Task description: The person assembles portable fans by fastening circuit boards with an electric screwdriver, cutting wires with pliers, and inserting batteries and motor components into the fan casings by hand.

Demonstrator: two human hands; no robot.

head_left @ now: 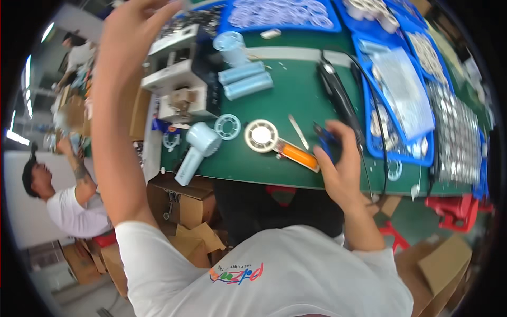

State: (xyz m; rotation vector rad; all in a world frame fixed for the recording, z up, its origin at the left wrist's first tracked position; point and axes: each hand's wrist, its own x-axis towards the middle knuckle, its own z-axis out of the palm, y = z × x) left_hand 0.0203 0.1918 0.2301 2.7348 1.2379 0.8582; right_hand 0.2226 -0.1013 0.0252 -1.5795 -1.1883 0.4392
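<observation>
The right hand (pixel 344 171) curves, thumb apart from fingers, around blue-handled pliers (pixel 327 143) by the near edge of the green tabletop (pixel 296 87); whether it grips them, I cannot tell. Just left, near that edge, lies a round-headed white piece with an orange handle (pixel 297 154). The left hand (pixel 140 15), blurred and cut off, reaches toward the far left corner; its hold is unclear.

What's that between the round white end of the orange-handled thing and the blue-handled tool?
A thin pale stick-like piece lies slantwise on the green tabletop between the round white end and the blue-handled tool, in the head view.
</observation>
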